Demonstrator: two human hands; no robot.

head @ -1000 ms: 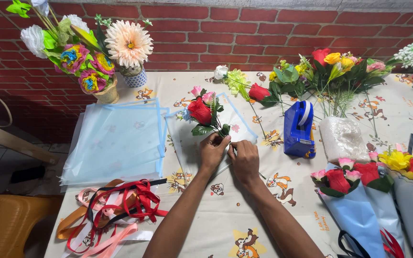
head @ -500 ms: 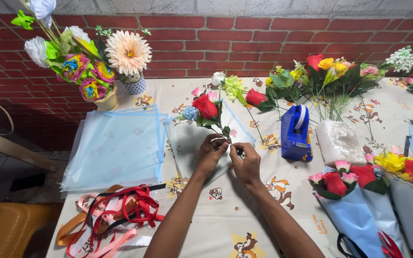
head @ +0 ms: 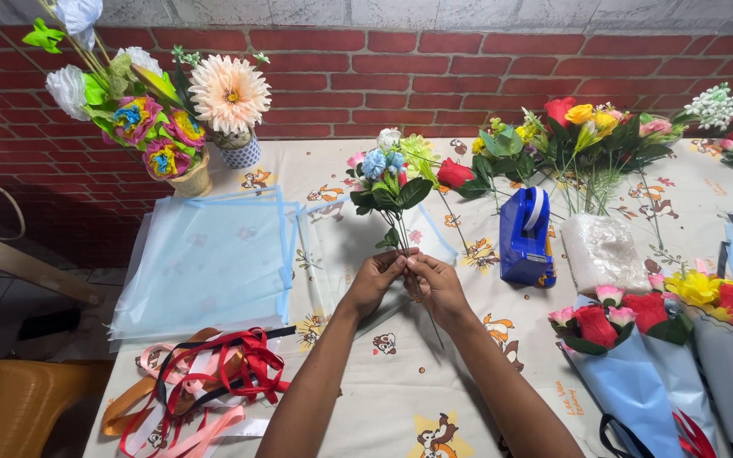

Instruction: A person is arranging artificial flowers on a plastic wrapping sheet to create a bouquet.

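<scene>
Both hands meet at the stems of a small bunch of artificial flowers [head: 388,182], held upright over the table. My left hand [head: 377,280] pinches the stems from the left and my right hand [head: 433,284] grips them from the right, fingertips touching. The bunch shows blue and white blooms, a pink one and dark green leaves; a red bloom is mostly hidden behind the leaves. A clear wrapping sheet [head: 341,254] lies flat under the hands.
A stack of pale blue wrapping sheets [head: 205,263] lies left, with tangled ribbons [head: 205,382] in front. A blue tape dispenser [head: 526,237] stands right of my hands. Loose flowers [head: 579,136] lie behind it, wrapped bouquets [head: 663,339] at right, and flower vases [head: 188,174] at back left.
The bunch has been lifted from lying on the sheet to standing upright in both hands. The blue and white blooms now face me and the red rose is turned away.
</scene>
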